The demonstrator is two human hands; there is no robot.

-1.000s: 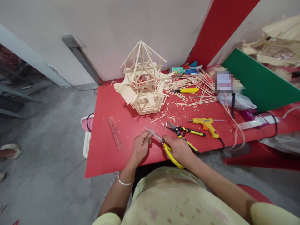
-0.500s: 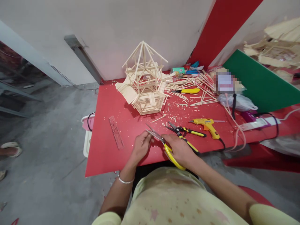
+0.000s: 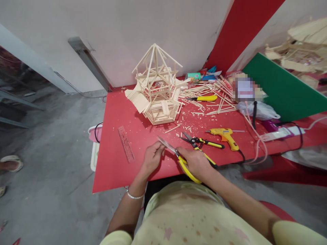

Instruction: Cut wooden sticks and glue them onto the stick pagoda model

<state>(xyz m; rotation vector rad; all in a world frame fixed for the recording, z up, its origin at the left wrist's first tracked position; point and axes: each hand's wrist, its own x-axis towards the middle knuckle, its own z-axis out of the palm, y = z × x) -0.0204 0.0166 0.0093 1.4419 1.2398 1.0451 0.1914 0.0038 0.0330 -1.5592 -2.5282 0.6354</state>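
At the near edge of the red table (image 3: pixel 114 170), we see the right hand (image 3: pixel 195 162) closed around the yellow handles of a pair of scissors (image 3: pixel 176 154). Its long axis runs from the near edge toward the far left corner, blades pointing up and left, and they look nearly closed. The left hand (image 3: pixel 152 158) sits just beside the blade tips, fingers pinched together; whatever it grips is too small for us to make out.

Just past the right hand lies a pair of cutters (image 3: pixel 201 143) with black-and-yellow handles, blades pointing toward the left edge. Beside it, toward the right edge, rests a yellow glue gun (image 3: pixel 226 135), nozzle pointing left. Near the left edge lies a ruler (image 3: pixel 125 143), its length running near to far.

Farther back stands a stick model house (image 3: pixel 157 92), with loose sticks (image 3: pixel 204 93) scattered toward the far right corner, and a clear plastic bag (image 3: pixel 258 109), contents unclear to us.
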